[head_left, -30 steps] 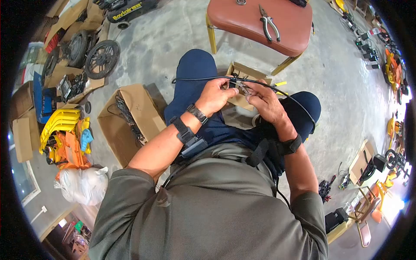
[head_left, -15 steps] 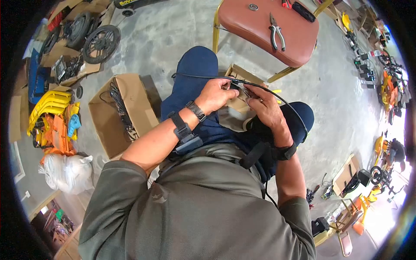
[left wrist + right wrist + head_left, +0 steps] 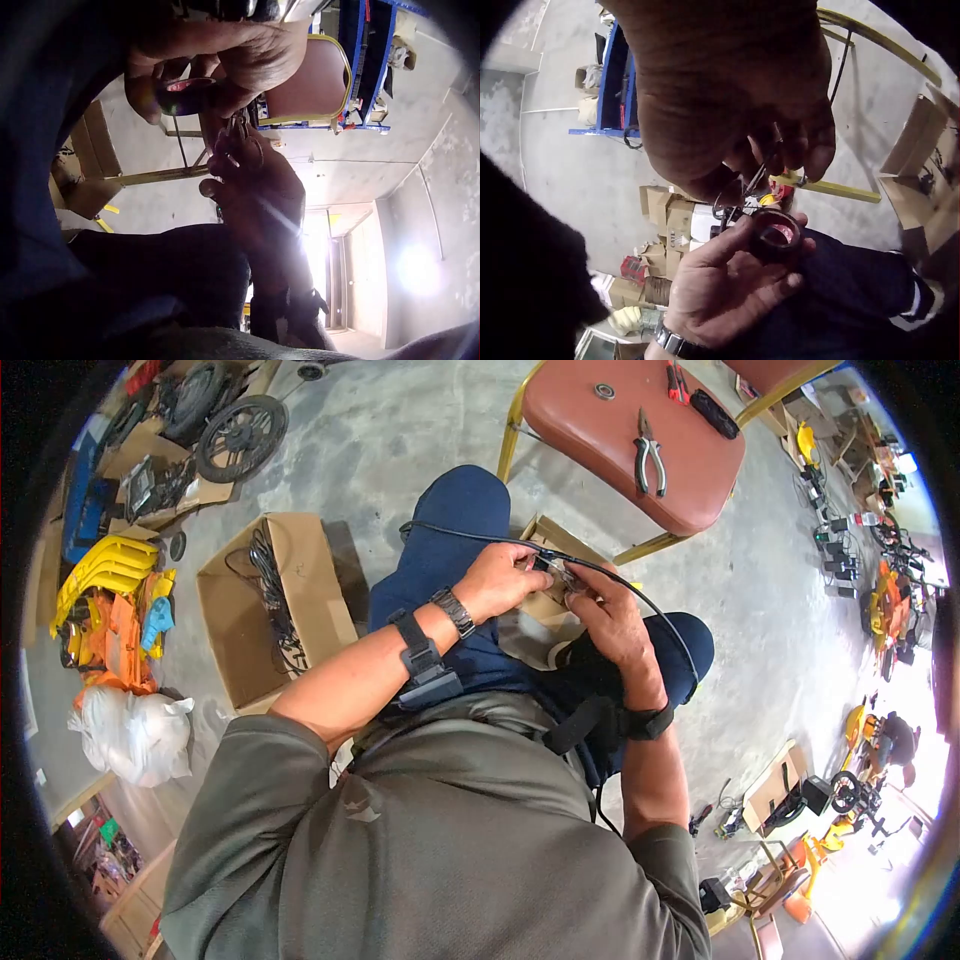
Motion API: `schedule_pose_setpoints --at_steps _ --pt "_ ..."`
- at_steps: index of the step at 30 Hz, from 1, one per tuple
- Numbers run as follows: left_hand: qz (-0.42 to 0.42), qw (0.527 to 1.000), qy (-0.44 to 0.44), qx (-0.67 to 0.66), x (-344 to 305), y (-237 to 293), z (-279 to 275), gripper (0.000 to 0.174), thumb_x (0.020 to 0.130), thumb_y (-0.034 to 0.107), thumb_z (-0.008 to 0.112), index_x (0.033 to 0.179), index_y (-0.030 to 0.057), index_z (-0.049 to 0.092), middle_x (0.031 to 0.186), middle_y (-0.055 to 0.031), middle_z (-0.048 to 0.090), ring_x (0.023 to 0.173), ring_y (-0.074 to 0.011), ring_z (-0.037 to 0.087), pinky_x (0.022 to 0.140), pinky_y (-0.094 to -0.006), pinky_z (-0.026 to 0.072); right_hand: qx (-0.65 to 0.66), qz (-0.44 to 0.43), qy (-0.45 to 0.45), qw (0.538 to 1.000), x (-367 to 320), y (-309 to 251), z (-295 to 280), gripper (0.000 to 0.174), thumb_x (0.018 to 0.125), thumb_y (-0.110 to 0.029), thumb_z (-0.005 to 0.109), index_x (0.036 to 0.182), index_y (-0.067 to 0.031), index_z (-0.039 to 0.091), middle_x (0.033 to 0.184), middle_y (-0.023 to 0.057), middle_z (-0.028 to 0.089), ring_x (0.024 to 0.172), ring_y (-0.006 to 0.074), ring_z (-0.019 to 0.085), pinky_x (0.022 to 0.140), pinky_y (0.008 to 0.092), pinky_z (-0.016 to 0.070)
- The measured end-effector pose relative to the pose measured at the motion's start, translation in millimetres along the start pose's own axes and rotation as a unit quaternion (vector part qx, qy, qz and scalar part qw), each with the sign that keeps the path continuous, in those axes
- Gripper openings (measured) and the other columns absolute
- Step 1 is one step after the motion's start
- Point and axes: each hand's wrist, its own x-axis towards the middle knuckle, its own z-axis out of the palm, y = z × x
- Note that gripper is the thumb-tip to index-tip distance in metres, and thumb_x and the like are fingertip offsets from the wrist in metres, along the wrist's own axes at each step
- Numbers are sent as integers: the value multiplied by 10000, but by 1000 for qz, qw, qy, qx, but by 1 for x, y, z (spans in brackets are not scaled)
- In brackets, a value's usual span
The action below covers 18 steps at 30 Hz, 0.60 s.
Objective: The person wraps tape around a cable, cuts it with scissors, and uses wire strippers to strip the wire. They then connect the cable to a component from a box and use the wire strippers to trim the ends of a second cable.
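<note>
Above the lap, my left hand (image 3: 497,582) holds a roll of black tape (image 3: 769,253) with a pinkish inner core between thumb and fingers. A long black cable (image 3: 450,533) runs past the fingertips of both hands and droops over each knee. My right hand (image 3: 610,615) grips small scissors (image 3: 238,129) with looped handles, its fingers curled round them. The scissors sit right beside the tape roll, and the two hands nearly meet. In the head view the fingers partly hide both roll and scissors.
Ahead stands a brown padded chair (image 3: 600,440) carrying pliers (image 3: 648,455), a bearing ring (image 3: 604,391) and a black pouch (image 3: 714,414). An open carton (image 3: 320,580) with black cables stands at left. A smaller box (image 3: 545,535) lies between the knees.
The head view has shifted, bringing more of the chair into sight. Both hands stay together at the cable, with the right hand's fingers slightly shifted.
</note>
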Motion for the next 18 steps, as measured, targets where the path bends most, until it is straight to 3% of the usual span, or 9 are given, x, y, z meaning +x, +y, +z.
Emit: schedule_pose_setpoints --at_steps 9,12,15,18 --pt "-29 1000 -3 -10 -7 15 -1 325 858 127 714 1164 22 685 788 20 625 579 -51 543 510 -242 479 -2 5 -10 1000 0 6 -2 450 865 -111 632 1281 58 611 1010 156 581 910 231 597 819 335 486" --pt "13 1000 11 21 -6 8 -1 317 794 208 755 1018 -13 719 795 -46 685 708 -141 612 689 -318 504 14 63 -42 997 -5 -6 -7 460 889 -112 615 1320 49 595 1090 146 628 977 191 597 878 304 484" --pt "24 999 13 29 -6 6 -2 323 795 207 755 1025 -18 722 842 -74 708 753 -148 631 730 -321 513 166 81 -49 982 -12 11 -9 470 882 -105 615 1334 28 598 1108 136 645 991 179 595 917 297 474" --pt "19 999 6 32 -8 10 -3 339 797 206 754 1049 -18 721 865 -83 714 779 -151 632 752 -318 512 135 57 -66 987 -13 15 -22 480 861 -88 625 1332 7 611 1139 119 661 1016 187 607 953 303 465"
